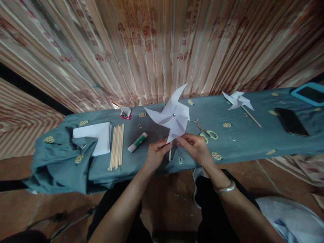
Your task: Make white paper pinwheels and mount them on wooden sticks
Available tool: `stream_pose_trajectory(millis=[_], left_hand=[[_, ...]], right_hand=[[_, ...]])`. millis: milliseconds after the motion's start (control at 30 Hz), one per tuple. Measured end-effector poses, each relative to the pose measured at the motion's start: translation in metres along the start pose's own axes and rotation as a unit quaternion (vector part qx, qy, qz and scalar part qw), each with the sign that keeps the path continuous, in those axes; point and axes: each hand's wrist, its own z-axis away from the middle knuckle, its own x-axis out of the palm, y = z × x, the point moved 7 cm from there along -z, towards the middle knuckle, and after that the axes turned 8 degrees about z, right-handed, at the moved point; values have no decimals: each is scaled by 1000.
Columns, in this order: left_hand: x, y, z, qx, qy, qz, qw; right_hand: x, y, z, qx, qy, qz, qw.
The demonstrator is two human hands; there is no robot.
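A white paper pinwheel (177,109) with a silver pin at its centre is held up in front of me, above the table. Its wooden stick (170,154) shows below the blades. My left hand (157,153) is closed, thumb and fingers pinched at the stick and the lowest blade. On the other side, my right hand (196,146) has its thumb and fingertips closed at the lower edge of the paper. Just beyond that hand lie scissors (204,130) with light green handles. A glue stick (137,142) rests left of the pinwheel.
A green cloth covers the table (152,165). Wooden sticks (117,146) lie beside a stack of white paper (102,138). Behind them is a small box of pins (125,113). To the right are a finished pinwheel (239,100), a phone (291,121) and a blue-framed tablet (310,93). Curtains hang behind.
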Motion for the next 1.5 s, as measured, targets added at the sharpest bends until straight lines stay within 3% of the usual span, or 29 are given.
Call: stream_pose_trajectory(millis=[200, 267, 433, 567, 1133, 1500], left_hand=[[-1, -3, 1, -20, -2, -1, 1000], [1, -3, 3, -18, -10, -16, 1000], [5, -4, 5, -22, -24, -26, 999], [4, -5, 5, -21, -25, -27, 999], [-5, 1, 1, -2, 17, 7, 1000], [-7, 0, 1, -10, 33, 12, 999]], right_hand=[[-64, 5, -10, -34, 191, 113, 974], [-74, 7, -14, -60, 217, 134, 965], [-66, 13, -25, -109, 158, 132, 972], [-58, 18, -30, -109, 116, 93, 983], [-36, 20, -19, 12, 75, 2, 997], [-16, 19, -10, 45, 27, -58, 997]])
